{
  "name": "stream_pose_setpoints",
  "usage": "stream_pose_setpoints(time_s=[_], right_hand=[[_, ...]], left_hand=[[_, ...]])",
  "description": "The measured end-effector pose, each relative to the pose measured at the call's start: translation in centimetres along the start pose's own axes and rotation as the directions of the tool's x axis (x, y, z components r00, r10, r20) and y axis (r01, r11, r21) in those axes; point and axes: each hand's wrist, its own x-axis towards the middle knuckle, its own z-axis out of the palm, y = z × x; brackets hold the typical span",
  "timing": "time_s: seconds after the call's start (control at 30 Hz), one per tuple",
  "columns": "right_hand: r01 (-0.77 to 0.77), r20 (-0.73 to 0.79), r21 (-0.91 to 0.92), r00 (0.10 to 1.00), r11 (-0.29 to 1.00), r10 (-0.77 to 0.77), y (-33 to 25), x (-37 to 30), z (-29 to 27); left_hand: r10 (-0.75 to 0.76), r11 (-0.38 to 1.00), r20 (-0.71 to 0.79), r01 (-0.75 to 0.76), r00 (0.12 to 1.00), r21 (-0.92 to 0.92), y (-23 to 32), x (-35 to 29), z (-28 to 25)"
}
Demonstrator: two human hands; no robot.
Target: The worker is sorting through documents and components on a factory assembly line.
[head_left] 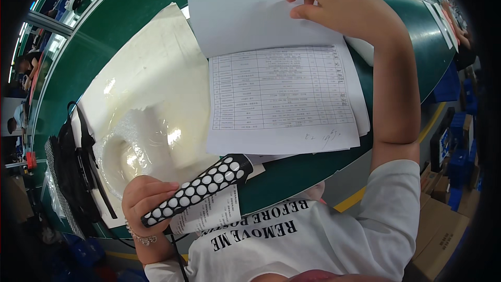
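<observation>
Two tips: your left hand [141, 203] grips the dotted tube [203, 184]; hold it clear of the turned-back sheet [235, 15] beneath your right hand [334, 8], fingers loosely parted.

Fine print on the ruled sheet [282, 94] too small to read, left hand's [142, 201] palm partly hidden behind the dotted tube [201, 185], paper slip [224, 210] half covered by it, distant people [23, 70] blurred, cardboard boxes [441, 237] cut off by the dark rim

Black lettering [254, 236] marks the shirt [339, 240]; a printed table [282, 90], the sheet [250, 142].
</observation>
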Motion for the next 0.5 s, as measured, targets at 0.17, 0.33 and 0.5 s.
stream_pose_setpoints(time_s=[0.17, 0.33, 0.5], right_hand=[[0.332, -0.2, -0.094, 0.917, 0.939, -0.345, 3.6, -0.7, 2.1], [-0.042, 0.115, 0.01, 0.993, 0.999, 0.041, 0.8, 0.4, 0.4], [0.764, -0.32, 0.152, 0.638, 0.627, -0.7, 10.5, 4.0, 6.6]], left_hand=[[0.013, 1.0, 0.002, -0.013, 1.0, -0.023, 0.1, -0.1, -0.2], [0.003, 0.999, 0.02, -0.003, 1.0, -0.037, -0.2, 0.0, -0.1], [-0.001, 1.0, 0.003, 0.001, 1.0, 0.002, 0.3, -0.4, -0.1]])
